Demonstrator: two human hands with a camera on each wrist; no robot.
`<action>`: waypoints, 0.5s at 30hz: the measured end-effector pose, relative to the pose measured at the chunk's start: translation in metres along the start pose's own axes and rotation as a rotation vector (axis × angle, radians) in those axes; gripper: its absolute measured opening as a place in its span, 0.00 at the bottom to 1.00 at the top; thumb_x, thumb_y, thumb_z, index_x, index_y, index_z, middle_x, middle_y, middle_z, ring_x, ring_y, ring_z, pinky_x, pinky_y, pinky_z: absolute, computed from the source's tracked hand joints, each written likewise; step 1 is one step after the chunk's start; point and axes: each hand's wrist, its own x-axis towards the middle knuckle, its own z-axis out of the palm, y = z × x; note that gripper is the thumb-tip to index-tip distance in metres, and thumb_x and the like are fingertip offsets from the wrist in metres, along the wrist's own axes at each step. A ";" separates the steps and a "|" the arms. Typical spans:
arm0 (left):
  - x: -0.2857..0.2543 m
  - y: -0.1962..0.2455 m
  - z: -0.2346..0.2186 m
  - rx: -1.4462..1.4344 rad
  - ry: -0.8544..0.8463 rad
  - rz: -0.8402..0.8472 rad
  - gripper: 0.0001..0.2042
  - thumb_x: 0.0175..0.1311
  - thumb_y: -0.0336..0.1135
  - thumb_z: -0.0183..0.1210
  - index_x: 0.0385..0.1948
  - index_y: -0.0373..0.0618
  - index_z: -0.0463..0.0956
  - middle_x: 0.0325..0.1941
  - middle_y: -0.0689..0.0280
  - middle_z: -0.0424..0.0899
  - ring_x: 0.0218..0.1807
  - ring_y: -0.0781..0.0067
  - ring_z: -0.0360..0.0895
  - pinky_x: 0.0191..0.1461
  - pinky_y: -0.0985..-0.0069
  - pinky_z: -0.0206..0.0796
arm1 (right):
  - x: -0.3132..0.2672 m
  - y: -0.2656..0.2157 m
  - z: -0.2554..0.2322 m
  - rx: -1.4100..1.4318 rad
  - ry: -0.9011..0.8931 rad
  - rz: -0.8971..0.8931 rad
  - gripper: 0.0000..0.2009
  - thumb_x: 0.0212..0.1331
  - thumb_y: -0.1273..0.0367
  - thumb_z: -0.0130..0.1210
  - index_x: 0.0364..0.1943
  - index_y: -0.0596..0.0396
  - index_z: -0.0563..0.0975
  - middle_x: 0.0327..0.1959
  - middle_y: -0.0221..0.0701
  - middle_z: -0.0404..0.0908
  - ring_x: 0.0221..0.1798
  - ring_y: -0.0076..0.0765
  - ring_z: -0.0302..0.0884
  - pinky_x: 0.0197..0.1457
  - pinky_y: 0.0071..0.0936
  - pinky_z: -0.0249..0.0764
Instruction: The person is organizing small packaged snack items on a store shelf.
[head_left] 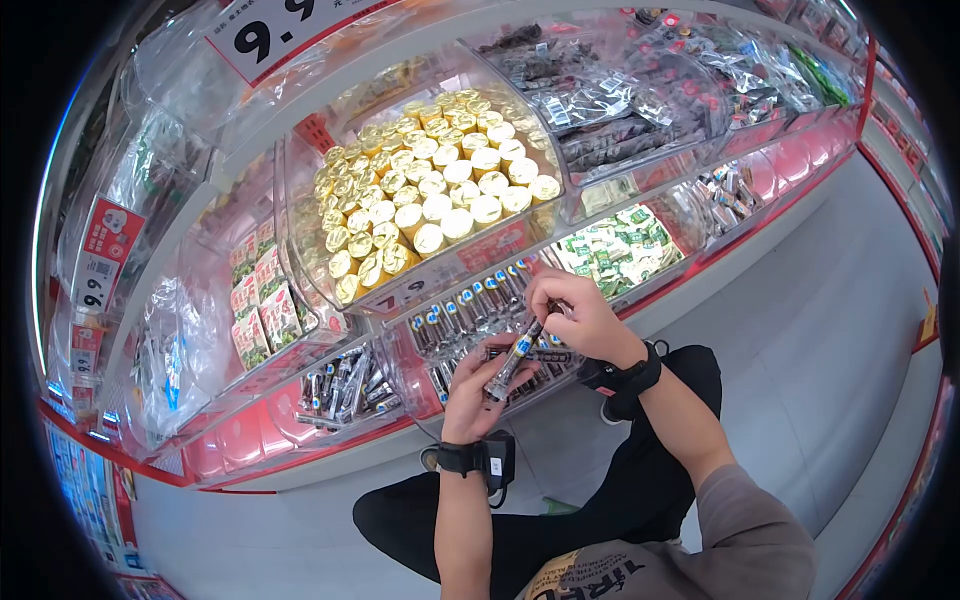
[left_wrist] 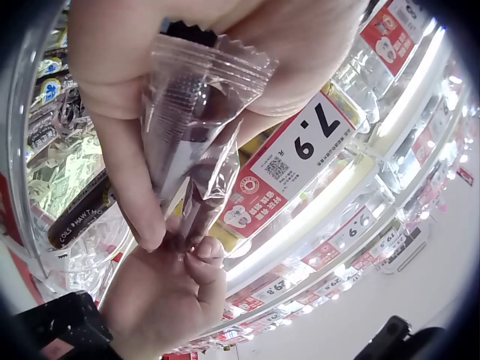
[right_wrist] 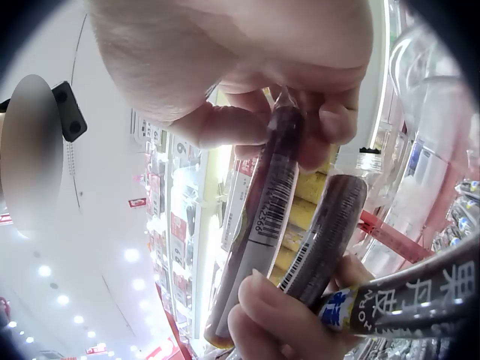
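Right, look at the left hand point(head_left: 468, 402): it's curled round the lower part of a dark wrapped roll point(head_left: 519, 350), with a second roll point(right_wrist: 330, 225) tucked alongside. That grip looks chosen to steady the lower length and leave the top end free.

And just beyond it, at that top end, the right hand point(head_left: 588, 322) has thumb and fingers in a tight pinch on the gathered clear wrapper, so the roll slants between the two hands. Taking the end of the film rather than the body probably gives finer control and spares the contents a squeeze.

A crosswise roll point(right_wrist: 409, 296) lies by the left fingertips too; whether it's gripped or merely wedged there, I can't tell.

Just past both hands, rows of similar rolls point(head_left: 465, 312) lie side by side, labels lined up, presumably so they read at a glance. Farther from the hands, gold-topped cylinders point(head_left: 455, 190) stand packed upright, perhaps because neighbours prop each other up. Off beyond the right hand, green-and-white packets point(head_left: 622, 245) sit in a looser heap; flat little things like that hardly need ranks. And beside the hands, a price card point(left_wrist: 292, 154) reads 7.9, facing outward, surely for shoppers.
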 end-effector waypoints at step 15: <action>0.001 -0.005 -0.002 -0.059 0.122 0.200 0.16 0.58 0.24 0.53 0.49 0.34 0.68 0.46 0.60 0.76 0.49 0.65 0.75 0.60 0.70 0.67 | 0.003 -0.001 0.021 -0.230 0.188 0.036 0.16 0.45 0.81 0.54 0.42 0.60 0.72 0.52 0.37 0.69 0.45 0.30 0.74 0.35 0.21 0.71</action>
